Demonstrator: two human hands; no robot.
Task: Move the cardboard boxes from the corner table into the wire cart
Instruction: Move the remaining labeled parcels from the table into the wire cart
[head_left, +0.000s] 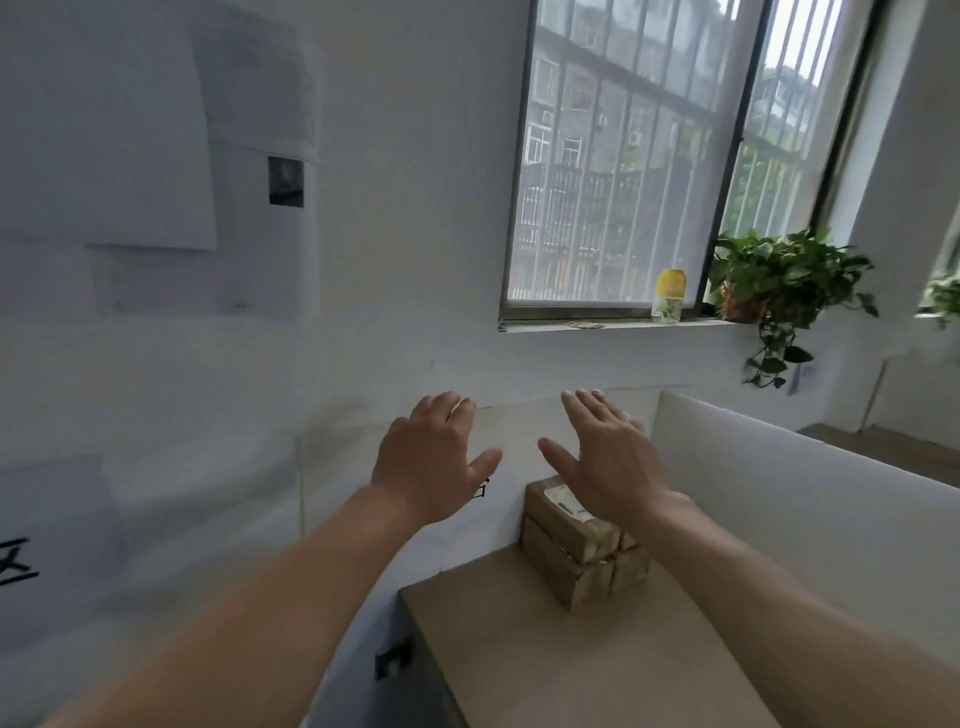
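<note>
A small stack of brown cardboard boxes (571, 545) stands in the far corner of a light wooden table (545, 665), against the wall and a white partition. The top box carries a white label. My left hand (431, 457) is stretched forward in the air, fingers straight, to the left of and above the stack. My right hand (608, 457) is held out likewise, fingers spread, above the stack and partly covering its top right. Neither hand holds anything. No wire cart is in view.
A white partition (779, 493) borders the table's right side. White walls with paper sheets close off the left. A window (649, 156) sits above, with a yellow-lidded jar (669, 296) and a trailing potted plant (779, 291) on its sill.
</note>
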